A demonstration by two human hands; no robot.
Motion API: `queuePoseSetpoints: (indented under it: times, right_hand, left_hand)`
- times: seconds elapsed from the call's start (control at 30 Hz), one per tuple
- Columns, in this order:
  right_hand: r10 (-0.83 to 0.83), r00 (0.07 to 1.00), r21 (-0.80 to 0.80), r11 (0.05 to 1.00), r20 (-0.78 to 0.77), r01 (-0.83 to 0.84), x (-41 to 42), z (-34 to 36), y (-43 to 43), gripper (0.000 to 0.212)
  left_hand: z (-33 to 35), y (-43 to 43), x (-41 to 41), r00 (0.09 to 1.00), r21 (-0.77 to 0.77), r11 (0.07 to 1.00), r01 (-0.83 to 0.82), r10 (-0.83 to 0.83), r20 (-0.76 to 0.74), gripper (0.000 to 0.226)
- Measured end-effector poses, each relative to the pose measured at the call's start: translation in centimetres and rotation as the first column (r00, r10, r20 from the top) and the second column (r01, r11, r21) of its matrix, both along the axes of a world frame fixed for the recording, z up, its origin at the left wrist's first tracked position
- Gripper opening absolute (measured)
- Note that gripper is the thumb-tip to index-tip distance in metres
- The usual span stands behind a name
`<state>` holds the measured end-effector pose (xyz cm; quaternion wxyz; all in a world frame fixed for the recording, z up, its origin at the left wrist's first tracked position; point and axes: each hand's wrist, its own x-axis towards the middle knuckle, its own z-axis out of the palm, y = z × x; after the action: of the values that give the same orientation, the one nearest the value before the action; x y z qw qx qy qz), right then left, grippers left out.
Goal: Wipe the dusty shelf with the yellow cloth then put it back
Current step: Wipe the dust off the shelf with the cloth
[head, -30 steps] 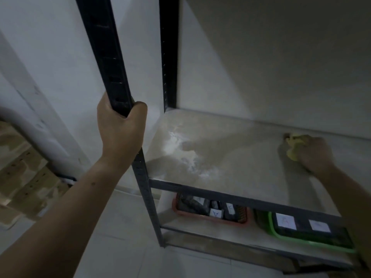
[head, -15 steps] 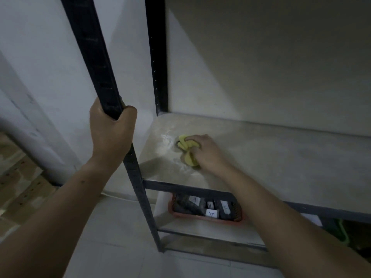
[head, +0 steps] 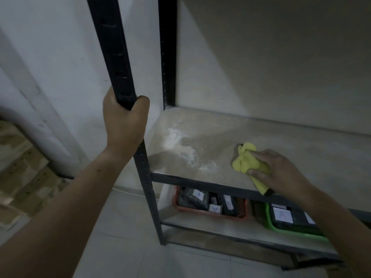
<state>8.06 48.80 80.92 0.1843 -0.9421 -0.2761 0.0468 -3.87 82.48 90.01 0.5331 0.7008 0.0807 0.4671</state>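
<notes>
A bunched yellow cloth (head: 248, 161) rests on the pale shelf board (head: 313, 157), near its front edge. My right hand (head: 279, 171) presses down on the cloth and grips it. White dust (head: 180, 141) lies in smeared patches on the left part of the board, to the left of the cloth. My left hand (head: 125, 122) is wrapped around the black front upright (head: 112, 49) of the rack, just above the shelf level.
A second black upright (head: 167, 53) stands at the back left corner against the wall. On the lower shelf sit a red basket (head: 210, 203) and a green basket (head: 291, 221), both holding dark items with paper labels. Wooden boards (head: 22, 173) lie at the far left.
My right hand has slid the cloth rightwards along the shelf, away from the dust patch it was on half a second ago. The left hand keeps its grip on the upright.
</notes>
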Motion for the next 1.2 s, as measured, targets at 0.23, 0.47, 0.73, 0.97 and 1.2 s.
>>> queuePoseSetpoints:
  times: [0.23,0.47,0.73,0.97,1.2]
  right_hand:
    - [0.089,0.993,0.107,0.989,0.082,-0.098,-3.4,-0.7,11.8,0.053]
    - [0.134,0.991,0.105,0.985,0.018,-0.135,-2.9,-0.1,21.3,0.045]
    - [-0.222,0.947,0.210,0.962,0.232,0.175,5.5,2.7,8.4,0.038]
    - [-0.465,0.873,0.068,0.885,0.148,0.460,5.8,-1.8,4.2,0.048]
    - [-0.152,0.973,0.052,0.988,0.174,0.145,-1.1,-1.7,20.2,0.033]
  left_hand:
    - [-0.1,0.0,0.1,1.000,-0.006,1.000,-0.001,0.002,0.027,0.016]
    - [0.0,0.0,0.0,1.000,0.008,1.000,-0.003,0.003,0.006,0.015]
    - [0.0,0.0,0.1,1.000,0.000,1.000,-0.011,0.011,-0.006,0.016]
    - [-0.2,-0.1,0.3,0.999,0.006,0.999,-0.033,0.032,0.025,0.015]
    - [-0.6,0.2,0.3,1.000,-0.005,1.000,-0.020,0.020,0.021,0.015]
